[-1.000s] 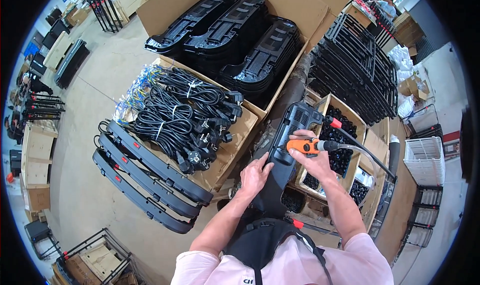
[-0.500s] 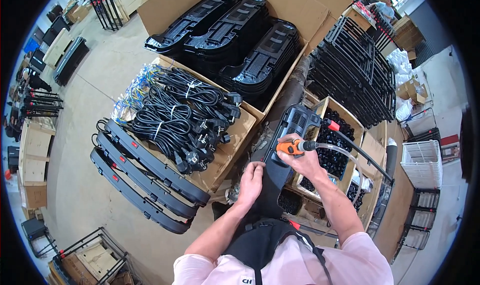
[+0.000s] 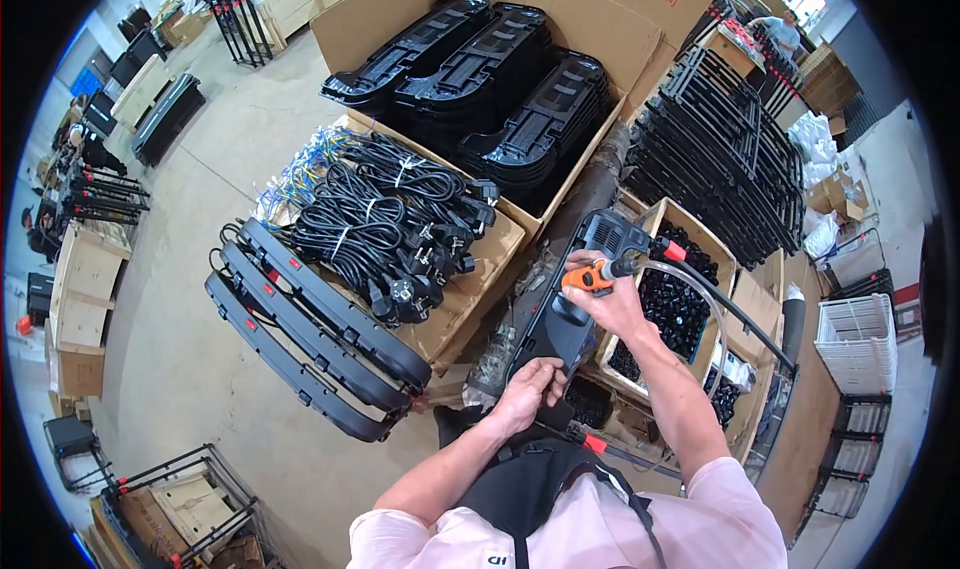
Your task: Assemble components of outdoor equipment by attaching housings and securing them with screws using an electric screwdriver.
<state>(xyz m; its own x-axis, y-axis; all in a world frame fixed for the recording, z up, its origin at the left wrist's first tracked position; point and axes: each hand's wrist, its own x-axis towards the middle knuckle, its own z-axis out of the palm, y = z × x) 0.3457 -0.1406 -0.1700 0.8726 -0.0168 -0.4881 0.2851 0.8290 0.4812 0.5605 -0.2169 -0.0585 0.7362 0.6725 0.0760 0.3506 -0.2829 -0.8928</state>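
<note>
Far left of the floor: wooden crates (image 3: 85, 309) and dark metal frames (image 3: 100, 184) stand along the wall side, well apart from the person.
Left of centre: three long black curved panels (image 3: 310, 334) lie side by side on the concrete floor (image 3: 190, 369), just beside a low cardboard box.
Cardboard box: the open box (image 3: 470, 299) holds bundled black power cords (image 3: 385, 224) with plugs, each bundle tied with a white strap.
Far centre: a bigger carton (image 3: 600, 29) holds stacks of black moulded covers (image 3: 480, 79).
Left hand: the left hand (image 3: 528, 394) sits at the near end of the black housing (image 3: 580, 299), its fingers (image 3: 550, 371) curled closed on that near edge.
Black housing: a long black moulded part, tilted, running from the person's lap up and far-right, between the cord box and the small-parts box.
Right hand: the right hand (image 3: 615, 304) rests over the middle of the housing, fingers wrapped tight around an orange-bodied power screwdriver (image 3: 590, 277), whose tip points down at the housing.
Hose: a clear tube (image 3: 700, 294) runs right from the tool.
Right of centre: a cardboard box of small black parts (image 3: 675, 309) lies just beside the right hand.
Far right: black metal racks (image 3: 720, 149) are stacked; a white wire basket (image 3: 855, 344) stands near the edge.
</note>
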